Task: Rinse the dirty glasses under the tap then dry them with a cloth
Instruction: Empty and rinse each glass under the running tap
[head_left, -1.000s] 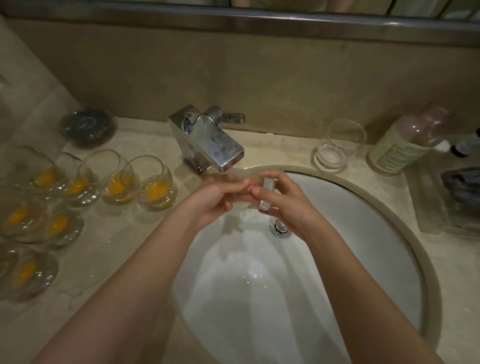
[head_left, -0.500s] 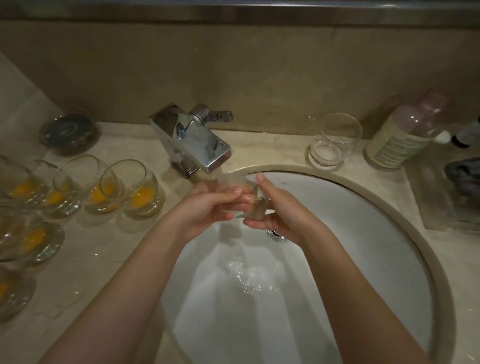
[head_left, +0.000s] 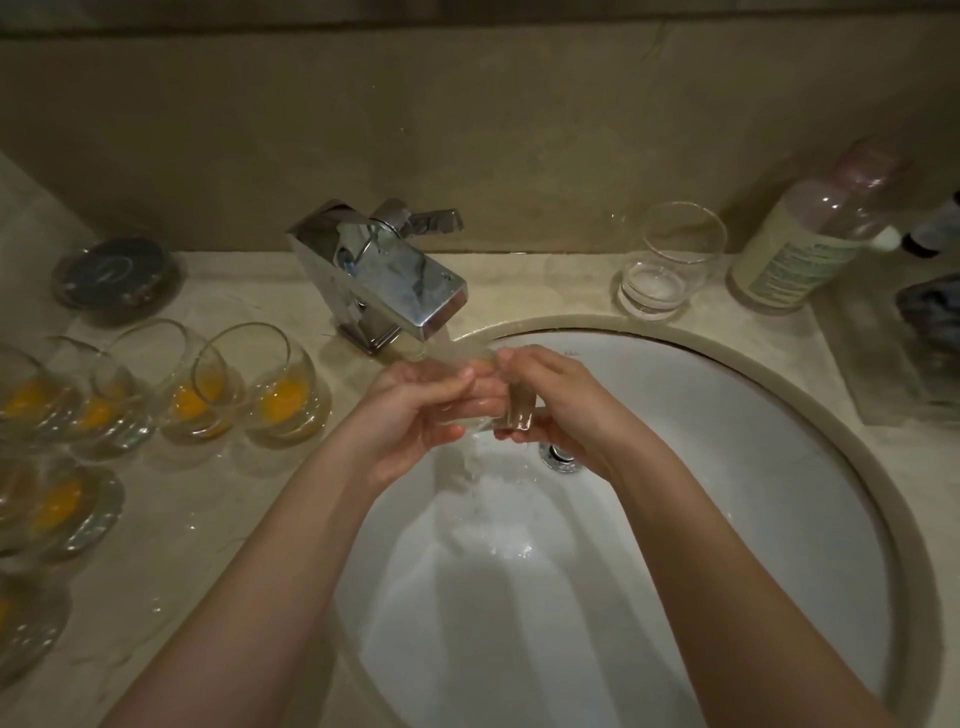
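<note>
Left to right: clear tumblers with yellow-orange residue (head_left: 280, 402) crowd the beige stone bench (head_left: 208, 519); the square chrome tap (head_left: 384, 283) runs into the white oval basin (head_left: 727, 467); beneath its stream I hold the small clear glass being rinsed (head_left: 483, 400), lying sideways between my hands; my left hand (head_left: 410, 415) curls its fingers (head_left: 457, 384) round the mouth end; my right hand (head_left: 561, 405) grips the thick base; a clean empty tumbler (head_left: 670, 260) stands beyond, upright. I judge wet glass slippery, rigid and brittle; hold wall and base, not the thin rim.
</note>
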